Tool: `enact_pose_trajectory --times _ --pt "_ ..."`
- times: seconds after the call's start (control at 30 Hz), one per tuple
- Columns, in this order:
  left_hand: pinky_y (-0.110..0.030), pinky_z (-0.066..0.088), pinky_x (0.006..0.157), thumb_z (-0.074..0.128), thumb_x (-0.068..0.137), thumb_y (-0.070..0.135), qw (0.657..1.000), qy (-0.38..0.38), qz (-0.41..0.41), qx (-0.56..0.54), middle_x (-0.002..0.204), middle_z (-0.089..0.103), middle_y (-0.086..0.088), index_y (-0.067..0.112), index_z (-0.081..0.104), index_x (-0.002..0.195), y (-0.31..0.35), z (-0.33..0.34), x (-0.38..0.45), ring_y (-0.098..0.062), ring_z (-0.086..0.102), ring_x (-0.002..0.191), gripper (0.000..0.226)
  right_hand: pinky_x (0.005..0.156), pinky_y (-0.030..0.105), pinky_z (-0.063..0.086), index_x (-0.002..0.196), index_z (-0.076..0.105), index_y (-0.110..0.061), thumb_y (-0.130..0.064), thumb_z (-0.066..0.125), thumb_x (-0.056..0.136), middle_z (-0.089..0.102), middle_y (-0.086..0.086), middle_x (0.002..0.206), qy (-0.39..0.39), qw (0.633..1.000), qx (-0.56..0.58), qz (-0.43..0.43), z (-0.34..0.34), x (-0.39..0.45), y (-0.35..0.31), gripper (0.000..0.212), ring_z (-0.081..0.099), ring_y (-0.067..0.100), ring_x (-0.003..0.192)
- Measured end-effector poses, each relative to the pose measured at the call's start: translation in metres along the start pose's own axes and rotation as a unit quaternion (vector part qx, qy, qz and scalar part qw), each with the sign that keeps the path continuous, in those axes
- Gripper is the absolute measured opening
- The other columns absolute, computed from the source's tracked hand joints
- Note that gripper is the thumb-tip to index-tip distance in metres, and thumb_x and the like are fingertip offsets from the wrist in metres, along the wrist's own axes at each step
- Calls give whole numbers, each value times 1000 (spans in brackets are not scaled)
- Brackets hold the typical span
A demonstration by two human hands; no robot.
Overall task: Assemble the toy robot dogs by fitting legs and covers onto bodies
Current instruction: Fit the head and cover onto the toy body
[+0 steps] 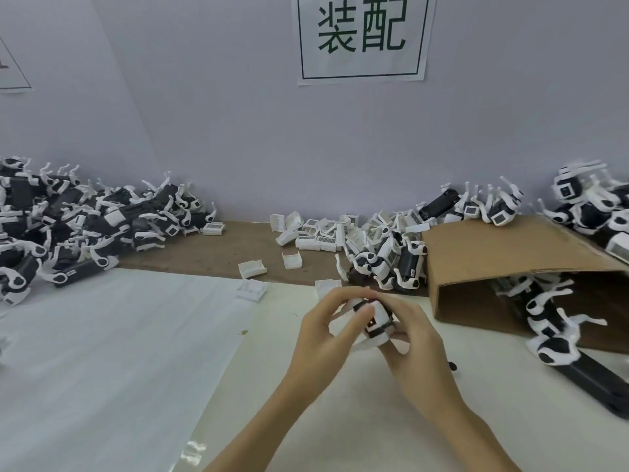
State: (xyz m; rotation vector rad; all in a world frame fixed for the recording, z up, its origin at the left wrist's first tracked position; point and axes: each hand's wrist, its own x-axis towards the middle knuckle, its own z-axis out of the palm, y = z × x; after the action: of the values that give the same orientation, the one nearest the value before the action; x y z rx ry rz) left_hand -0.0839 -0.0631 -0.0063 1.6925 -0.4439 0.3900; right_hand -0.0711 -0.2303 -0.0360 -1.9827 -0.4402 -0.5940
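Observation:
Both hands hold one black-and-white toy dog (376, 323) above the white table cover. My left hand (326, 321) grips its left side, thumb laid across the white top. My right hand (413, 338) curls round its right and underside. Most of the toy is hidden by my fingers; a white cover with a black band shows. Loose white covers (320, 235) lie scattered at the back centre. A single cover (252, 289) lies just left of my hands.
A big heap of toy dogs (75, 223) fills the back left. A cardboard box (517, 264) on its side at the right spills more dogs (551, 321). Another cluster (384, 260) lies beside the box. A paper sign (362, 37) hangs on the wall.

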Motion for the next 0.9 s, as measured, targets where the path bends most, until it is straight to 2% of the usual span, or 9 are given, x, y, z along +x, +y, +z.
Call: enact_pose_trajectory --times 0.13,0.2,0.33,0.47,0.57,0.63,0.73,0.83,0.9 --pt "-28 45 106 46 110 48 998 7 -49 -48 133 72 12 34 73 129 2 -3 3 -9 62 130 36 91 33 61 126 68 -38 -9 92 75 53 -6 122 49 997 -52 11 -2 0 -1 64 65 8 102" --pt "-23 47 100 39 107 59 996 20 -61 -65 132 71 9 34 70 130 -1 -1 1 -9 62 128 46 87 22 59 124 69 -34 -21 95 71 48 -3 119 74 992 -103 -13 -2 -1 -5 60 60 7 95" --pt "-16 47 66 41 99 67 980 129 -107 -110 96 78 -5 21 77 93 -9 5 1 -13 70 87 59 81 21 59 128 63 -33 -36 93 71 42 0 118 46 986 -136 -81 -1 -2 -12 65 58 13 97" --pt "-41 44 84 37 99 62 959 193 -94 -184 92 76 -18 4 71 79 -16 -17 8 -23 69 85 71 96 9 45 142 48 -38 -57 87 69 36 -12 133 -46 995 -47 -71 6 -7 -17 85 50 -1 116" --pt "-53 41 107 29 106 49 971 146 -46 -181 114 78 -18 0 75 87 -18 -33 14 -27 69 118 70 94 19 51 131 51 -33 -47 93 69 42 -9 132 -26 994 -49 -97 15 -8 -18 76 52 4 117" --pt "-55 33 116 26 109 41 978 120 -28 -170 132 74 -11 3 80 98 -19 -35 14 -22 60 137 67 95 22 53 130 52 -30 -38 96 67 45 -5 133 5 991 -70 -117 17 -7 -18 77 53 10 120" --pt "-52 30 119 24 111 44 973 100 -53 -201 135 73 -10 5 80 104 -19 -30 13 -17 57 141 69 92 21 53 132 51 -33 -46 93 67 50 -6 133 15 985 -109 -130 13 -6 -16 79 52 12 121" --pt "-34 49 91 20 107 64 981 116 -70 -136 106 81 -11 11 78 98 -17 -30 15 -19 73 106 79 78 13 49 125 53 -41 -67 83 67 57 -16 119 -29 996 -72 -52 9 -6 -20 71 56 6 103" --pt "-23 40 60 24 101 74 986 126 -75 -76 67 70 -10 17 77 93 -17 -31 16 -17 64 66 78 76 16 51 117 57 -43 -74 80 63 63 -18 110 -65 997 -10 37 9 -3 -24 66 59 6 94"
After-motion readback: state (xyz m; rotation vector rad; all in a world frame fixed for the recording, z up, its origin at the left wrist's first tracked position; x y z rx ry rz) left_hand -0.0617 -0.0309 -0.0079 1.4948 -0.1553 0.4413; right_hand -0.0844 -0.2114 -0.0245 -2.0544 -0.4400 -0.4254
